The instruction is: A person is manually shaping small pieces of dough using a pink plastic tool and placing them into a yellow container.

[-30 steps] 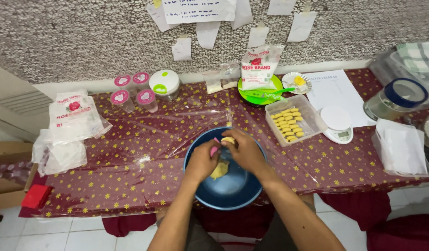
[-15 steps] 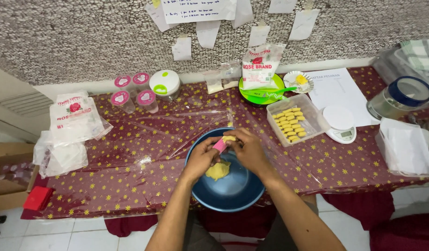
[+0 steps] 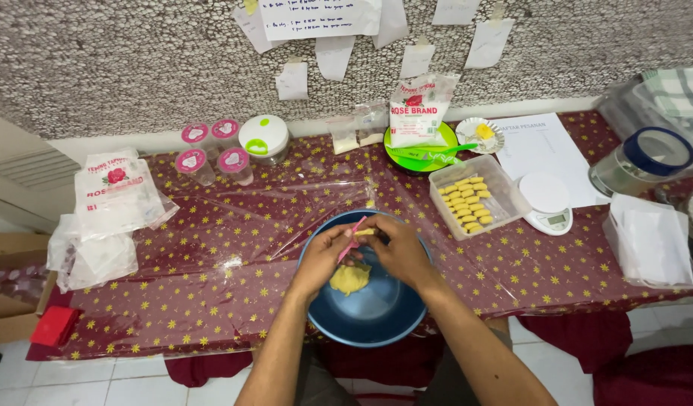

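Pinching soft yellow dough point(image 3: 349, 277), thin pink scraper point(image 3: 352, 238), round blue bowl point(image 3: 376, 319)

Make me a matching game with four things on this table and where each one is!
Things:
1. yellow dough lump
2. kitchen scale
3. pink-lidded jars
4. red box

Places:
A. far back of the table, towards the left
B. inside the blue bowl
C. just right of the clear tray of yellow pieces
D. off the table's left end, low down

Pairs: 1-B, 2-C, 3-A, 4-D
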